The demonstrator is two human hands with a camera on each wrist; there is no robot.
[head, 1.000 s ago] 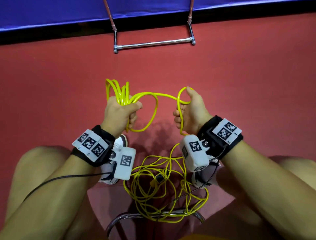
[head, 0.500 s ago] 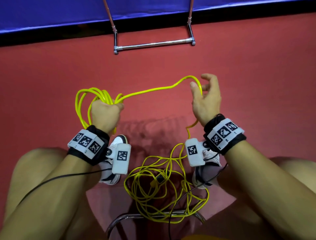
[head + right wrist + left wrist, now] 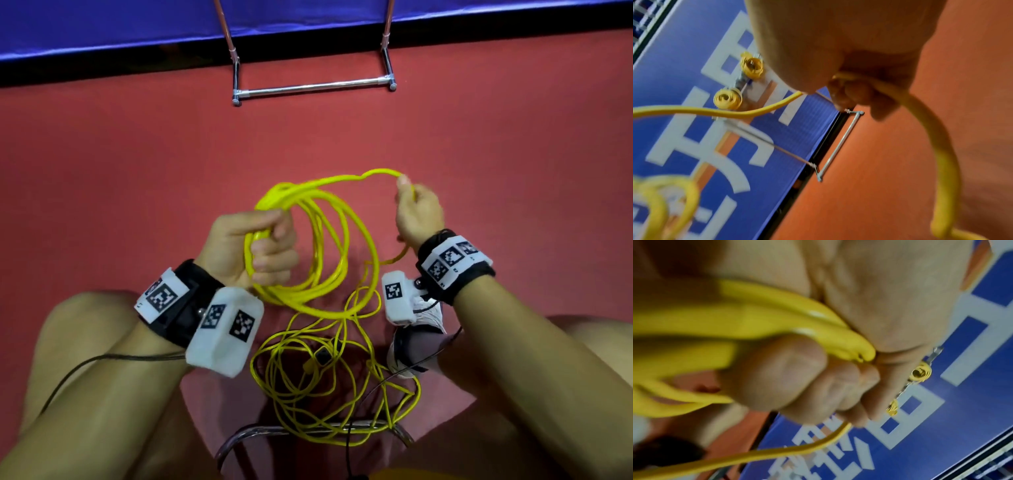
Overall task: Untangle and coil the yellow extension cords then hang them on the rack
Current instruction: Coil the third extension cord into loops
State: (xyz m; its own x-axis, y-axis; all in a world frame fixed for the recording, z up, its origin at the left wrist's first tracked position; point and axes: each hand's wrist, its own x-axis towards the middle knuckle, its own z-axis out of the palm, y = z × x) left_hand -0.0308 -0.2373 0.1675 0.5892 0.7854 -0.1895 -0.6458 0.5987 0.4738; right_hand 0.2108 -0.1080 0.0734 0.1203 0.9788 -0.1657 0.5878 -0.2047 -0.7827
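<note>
My left hand (image 3: 260, 246) grips a bundle of several yellow cord loops (image 3: 325, 246), fingers curled round them; the left wrist view shows the cord (image 3: 777, 318) pressed in the fist. My right hand (image 3: 416, 209) pinches a single strand of the same cord (image 3: 376, 173) between thumb and fingers, held up to the right of the coil. The strand (image 3: 937, 146) trails down from that hand to a loose tangle (image 3: 329, 383) on the floor between my feet, with a black plug (image 3: 322, 356) in it. The chrome rack (image 3: 313, 87) stands ahead; two coiled cords (image 3: 740, 84) hang on it.
Red floor (image 3: 479, 154) stretches between me and the rack. A blue banner (image 3: 137, 24) with white lettering runs behind it. A chrome chair frame (image 3: 274, 433) curves under the tangle. My knees flank the pile, and a white shoe (image 3: 416, 332) sits right of it.
The left hand has turned palm-up and moved right, so the loops now hang open as a round coil. The right hand swung the strand inward and higher toward the coil.
</note>
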